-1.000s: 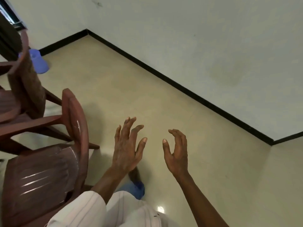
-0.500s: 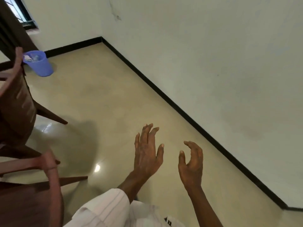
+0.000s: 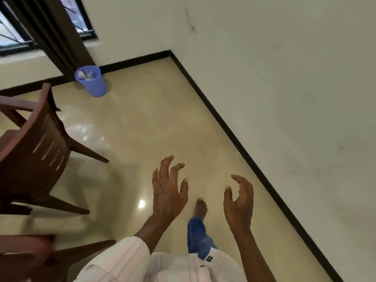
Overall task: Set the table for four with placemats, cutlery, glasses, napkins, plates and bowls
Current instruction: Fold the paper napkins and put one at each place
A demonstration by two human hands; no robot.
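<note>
Left hand (image 3: pixel 168 192) fingers spread wide, empty; right hand (image 3: pixel 240 204) fingers loosely curled, empty. No place-setting items visible, so bearing from fingers and nearer hand: cannot tell. Chair (image 3: pixel 34 155) at 9 o'clock, bin (image 3: pixel 91 81) at 11.

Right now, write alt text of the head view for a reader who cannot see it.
The left hand and right hand are held out empty, loosely open, above a beige floor. Brown chairs stand at left; a blue bin sits below the window.

The floor (image 3: pixel 162 123) is smooth and glossy. The brown chair (image 3: pixel 34 159) and blue bin (image 3: pixel 92 82) look like plastic. The striped shirt sleeve (image 3: pixel 120 261) is cloth; the wall (image 3: pixel 284 78) is matt.
</note>
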